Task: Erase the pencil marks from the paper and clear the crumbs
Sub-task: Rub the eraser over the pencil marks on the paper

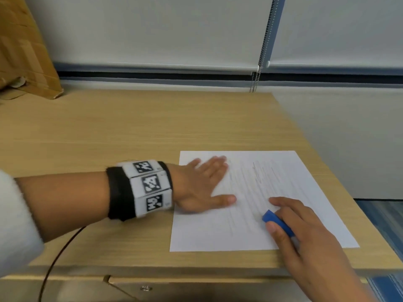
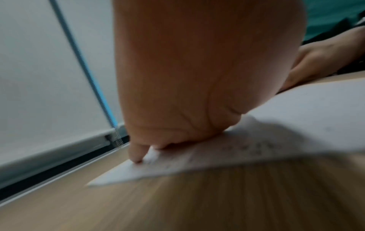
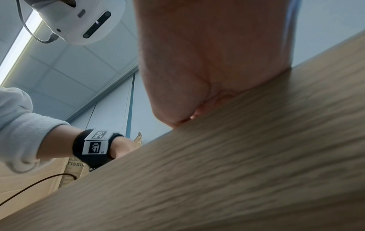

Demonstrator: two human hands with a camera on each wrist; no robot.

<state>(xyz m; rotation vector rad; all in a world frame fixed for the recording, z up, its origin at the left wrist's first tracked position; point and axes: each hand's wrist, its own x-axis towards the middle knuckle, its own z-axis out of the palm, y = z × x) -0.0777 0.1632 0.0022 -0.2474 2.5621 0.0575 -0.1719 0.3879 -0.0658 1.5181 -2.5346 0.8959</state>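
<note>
I see the wooden desk (image 1: 130,131) filling most of the head view, with a cardboard box (image 1: 24,51) at its far left corner against the wall. On the desk's right half lies the paper (image 1: 305,192), flat, its near edge close to the desk's front edge. Faint pencil marks (image 1: 257,177) run across its middle; I cannot make out any crumbs.

My left hand (image 1: 200,188) lies flat on the paper's left part, fingers straight and close together, thumb spread away toward me, pinning the sheet. My right hand (image 1: 305,232) rests on the near right part of the paper, thumb and forefinger pinching the blue eraser (image 1: 275,221), whose free end touches the sheet just below the marks.

I judge the erasing step is in hand and largely undone, since lines show plainly. The next move calls for short firm rubs across the marks while the left hand holds the paper down so it does not crease.
</note>
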